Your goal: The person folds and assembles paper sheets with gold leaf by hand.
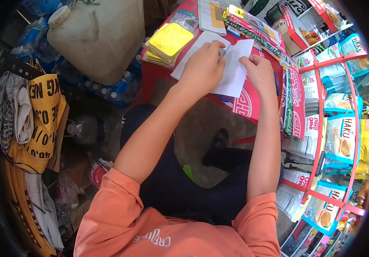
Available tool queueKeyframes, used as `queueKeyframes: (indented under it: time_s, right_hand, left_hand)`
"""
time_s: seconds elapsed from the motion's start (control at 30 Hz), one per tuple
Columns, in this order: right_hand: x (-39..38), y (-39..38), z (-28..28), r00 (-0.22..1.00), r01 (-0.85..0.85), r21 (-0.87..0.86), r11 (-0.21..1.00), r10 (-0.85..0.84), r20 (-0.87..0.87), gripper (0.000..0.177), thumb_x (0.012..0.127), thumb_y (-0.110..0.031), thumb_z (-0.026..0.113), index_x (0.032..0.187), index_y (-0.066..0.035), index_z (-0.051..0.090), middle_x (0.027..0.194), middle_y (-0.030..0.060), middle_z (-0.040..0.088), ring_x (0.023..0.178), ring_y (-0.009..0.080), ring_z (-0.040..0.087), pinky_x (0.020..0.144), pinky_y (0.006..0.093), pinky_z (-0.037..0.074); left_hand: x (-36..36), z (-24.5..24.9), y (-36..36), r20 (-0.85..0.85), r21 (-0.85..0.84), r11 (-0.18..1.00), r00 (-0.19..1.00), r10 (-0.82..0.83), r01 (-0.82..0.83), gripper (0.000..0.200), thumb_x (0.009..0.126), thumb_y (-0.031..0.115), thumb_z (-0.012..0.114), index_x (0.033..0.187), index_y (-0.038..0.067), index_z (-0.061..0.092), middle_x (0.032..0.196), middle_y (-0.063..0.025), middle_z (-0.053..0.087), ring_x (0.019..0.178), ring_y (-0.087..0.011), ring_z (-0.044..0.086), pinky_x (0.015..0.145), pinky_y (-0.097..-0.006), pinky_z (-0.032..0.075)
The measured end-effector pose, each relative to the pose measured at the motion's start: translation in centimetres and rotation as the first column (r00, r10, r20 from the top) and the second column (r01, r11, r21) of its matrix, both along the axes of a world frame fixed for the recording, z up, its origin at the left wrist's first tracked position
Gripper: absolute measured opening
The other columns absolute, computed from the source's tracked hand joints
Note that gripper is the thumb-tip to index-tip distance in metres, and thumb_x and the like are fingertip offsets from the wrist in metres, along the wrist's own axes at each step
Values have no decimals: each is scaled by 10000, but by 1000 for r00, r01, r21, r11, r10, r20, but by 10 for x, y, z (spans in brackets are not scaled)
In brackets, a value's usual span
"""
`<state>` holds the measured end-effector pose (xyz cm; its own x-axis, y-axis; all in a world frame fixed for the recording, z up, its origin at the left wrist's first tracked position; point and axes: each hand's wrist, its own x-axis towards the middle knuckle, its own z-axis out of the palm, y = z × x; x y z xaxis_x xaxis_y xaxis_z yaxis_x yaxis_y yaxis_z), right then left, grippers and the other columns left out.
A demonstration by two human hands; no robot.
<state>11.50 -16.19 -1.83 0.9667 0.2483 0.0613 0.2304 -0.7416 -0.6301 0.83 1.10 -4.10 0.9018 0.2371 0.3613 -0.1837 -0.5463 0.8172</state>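
Two hands work on one white paper sheet (235, 70): the left hand (203, 68) is curled over its left part with fingers closed on the paper near the top edge, and the right hand (259, 73) pinches the right edge with fingers folded in. A small grey thing shows at the left fingertips, but what it is cannot be told. The sheet lies flat between both hands, on the near edge of a red table (244, 103) with white round print. A second white sheet (193, 49) sits under the left hand, angled to the left. A stack of yellow packets (169, 40) is just beside it, with coloured strip packs (253, 23) along the far side. A big beige plastic jerrycan (98, 38) stands left of the table, with water bottles (115, 88) below it and a yellow printed bag (43, 111) further left. A red wire rack (319, 141) holding HAKU snack bags (341, 137) fills the right. The sheet is plain white, unprinted on the visible face, its corner pointing up and its lower edge hanging slightly past the table rim.
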Motion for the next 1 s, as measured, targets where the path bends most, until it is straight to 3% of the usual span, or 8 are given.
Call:
queueKeyframes:
  time_s: [0.1,0.3,0.47,0.77,0.8,1.0]
  right_hand:
    - [-4,-7,3,999,9,-40,999,-7,48,388,834,-406,682,895,-29,748,815,131,745,797,276,733,758,384,532]
    - [-8,-10,-12,998,21,-38,999,-19,61,394,831,-396,700,889,-7,725,862,162,741,834,310,722,780,409,528]
    - [-19,-4,3,993,10,-41,999,-6,114,396,840,-387,703,867,9,707,843,170,731,812,300,712,758,407,520]
    - [-31,-35,27,998,-17,245,969,3,58,285,902,-234,705,907,49,670,807,120,691,760,129,614,724,298,471]
    - [-40,-39,33,999,-33,367,930,23,33,278,937,-221,683,943,57,669,846,89,692,784,119,601,747,288,462]
    - [-42,-109,25,989,96,334,938,-54,-135,280,965,-231,679,971,48,677,863,63,684,800,114,592,763,287,462]
  left_hand:
    - [1,-14,-4,-10,267,961,997,70,-65,415,938,124,644,1323,-8,561,1208,-222,634,1127,-382,629,978,-472,495]
    - [15,-37,-15,-4,461,881,992,123,-107,439,908,92,641,1325,-11,554,1205,-219,622,1094,-398,627,966,-494,507]
    - [18,-36,-14,-32,477,875,993,112,-83,440,915,87,610,1340,-8,552,1205,-208,624,1082,-388,642,929,-477,530]
    - [14,-33,-3,-64,444,888,984,168,-123,416,928,106,600,1333,12,577,1215,-204,630,1102,-389,645,946,-478,527]
    - [13,-32,-3,-69,434,892,982,175,-128,410,934,113,600,1332,16,579,1223,-205,629,1108,-392,641,955,-479,523]
    - [4,-25,-11,10,213,977,1000,-24,22,391,970,203,624,1310,14,589,1258,-224,623,1146,-423,606,978,-482,487]
